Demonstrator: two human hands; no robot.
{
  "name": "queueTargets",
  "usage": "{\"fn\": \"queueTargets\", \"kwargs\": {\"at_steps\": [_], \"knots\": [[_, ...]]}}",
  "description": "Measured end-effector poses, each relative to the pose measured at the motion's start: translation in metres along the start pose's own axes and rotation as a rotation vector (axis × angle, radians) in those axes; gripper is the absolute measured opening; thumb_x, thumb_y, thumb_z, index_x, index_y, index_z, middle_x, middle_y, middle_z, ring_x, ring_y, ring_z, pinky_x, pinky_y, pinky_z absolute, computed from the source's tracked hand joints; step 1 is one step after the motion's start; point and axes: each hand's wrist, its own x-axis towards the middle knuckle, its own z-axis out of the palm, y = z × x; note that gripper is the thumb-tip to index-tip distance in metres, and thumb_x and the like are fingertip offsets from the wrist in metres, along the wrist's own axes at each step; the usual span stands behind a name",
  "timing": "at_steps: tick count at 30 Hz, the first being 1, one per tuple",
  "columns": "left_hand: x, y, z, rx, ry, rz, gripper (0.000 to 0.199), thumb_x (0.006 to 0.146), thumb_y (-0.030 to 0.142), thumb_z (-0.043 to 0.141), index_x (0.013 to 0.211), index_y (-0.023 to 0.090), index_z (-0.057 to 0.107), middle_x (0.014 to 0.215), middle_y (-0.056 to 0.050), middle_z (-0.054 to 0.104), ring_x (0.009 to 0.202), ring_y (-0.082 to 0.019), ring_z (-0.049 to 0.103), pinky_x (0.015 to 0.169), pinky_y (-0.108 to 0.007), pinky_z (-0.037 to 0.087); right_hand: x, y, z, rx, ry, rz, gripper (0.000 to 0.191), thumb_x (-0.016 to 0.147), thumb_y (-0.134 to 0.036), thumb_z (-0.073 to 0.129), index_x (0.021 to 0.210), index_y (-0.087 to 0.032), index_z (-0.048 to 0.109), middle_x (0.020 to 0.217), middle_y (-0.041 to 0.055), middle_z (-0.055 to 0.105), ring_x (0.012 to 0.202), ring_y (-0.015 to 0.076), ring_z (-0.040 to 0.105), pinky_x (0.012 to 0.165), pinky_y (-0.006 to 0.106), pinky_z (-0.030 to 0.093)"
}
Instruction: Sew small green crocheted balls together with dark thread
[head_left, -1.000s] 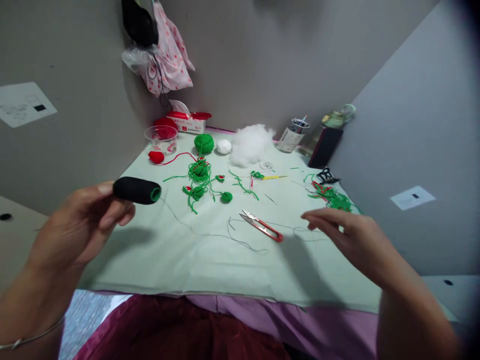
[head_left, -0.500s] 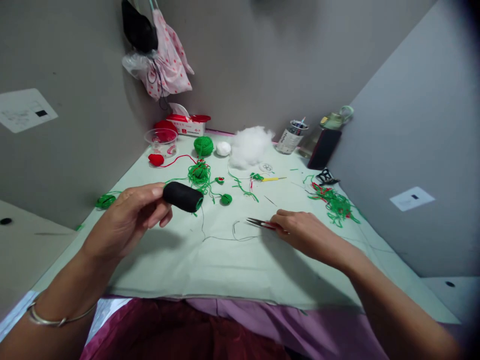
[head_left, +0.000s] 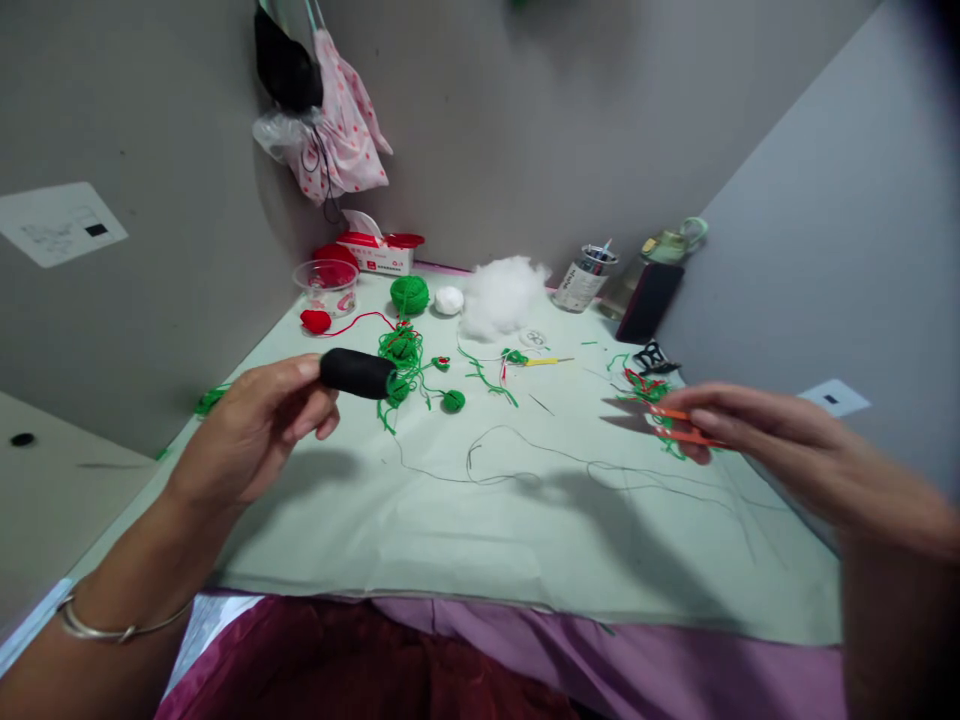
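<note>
My left hand pinches the near end of a black thread spool, held level above the table. A green rim shows at the spool's open right end. From it a thin dark thread runs down and lies in loose loops across the tabletop. My right hand is closed round orange-handled thread snips, their blades apart and pointing left over a tangle of green and red yarn scraps. A needle rests on the cloth between the two hands.
Green yarn balls, white stuffing, a clear plastic cup and a tissue box line the back. A yellow crochet hook lies mid-table. At the back right stand a pen tin, a phone and a bottle.
My right hand has moved right with the snips, from the middle of the table to above the yarn scraps. The left hand and spool have shifted slightly left and up.
</note>
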Motion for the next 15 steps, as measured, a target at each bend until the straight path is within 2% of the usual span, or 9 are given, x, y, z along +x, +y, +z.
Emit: {"fn": "queueTargets", "kwargs": {"at_steps": [3,5,7,10,15], "knots": [[0.001,-0.005,0.005,0.172,-0.046,0.006,0.044,0.093,0.037,0.054,0.055,0.017,0.05,0.048,0.003,0.042,0.054,-0.011,0.043,0.057,-0.025,0.039,0.01,-0.01,0.04,0.239,-0.03,0.071,0.04,0.095,-0.053,0.051,0.107,-0.021,0.071,0.083,0.0046,0.063,0.07,0.0162,0.057,0.065,0.03,0.048],[0.003,-0.009,0.008,0.282,-0.067,0.034,0.046,0.094,0.04,0.053,0.055,0.018,0.052,0.05,0.002,0.045,0.055,-0.012,0.044,0.057,-0.026,0.037,0.018,-0.022,0.069,0.248,-0.154,0.101,0.045,0.096,-0.055,0.05,0.105,-0.018,0.073,0.081,0.0048,0.061,0.069,0.015,0.054,0.065,0.029,0.047],[0.006,-0.012,0.01,0.369,-0.074,0.058,0.046,0.095,0.042,0.052,0.055,0.018,0.053,0.052,0.001,0.046,0.057,-0.013,0.043,0.057,-0.027,0.035,0.027,-0.036,0.09,0.242,-0.227,0.091,0.048,0.095,-0.058,0.049,0.102,-0.017,0.074,0.082,0.0057,0.063,0.072,0.0155,0.053,0.064,0.027,0.044],[0.009,-0.013,0.014,0.457,-0.081,0.067,0.047,0.097,0.042,0.049,0.056,0.019,0.052,0.055,0.0,0.046,0.057,-0.014,0.041,0.056,-0.028,0.032,0.036,-0.055,0.105,0.236,-0.26,0.042,0.048,0.093,-0.06,0.051,0.098,-0.018,0.075,0.081,0.0043,0.062,0.07,0.0149,0.049,0.061,0.026,0.038],[0.01,-0.009,0.022,0.57,-0.089,0.131,0.048,0.096,0.04,0.048,0.053,0.02,0.051,0.056,0.0,0.049,0.054,-0.015,0.035,0.053,-0.029,0.027,0.047,-0.07,0.112,0.22,-0.276,0.011,0.05,0.092,-0.06,0.053,0.093,-0.015,0.074,0.07,0.0015,0.053,0.062,0.012,0.036,0.055,0.026,0.026]]}}
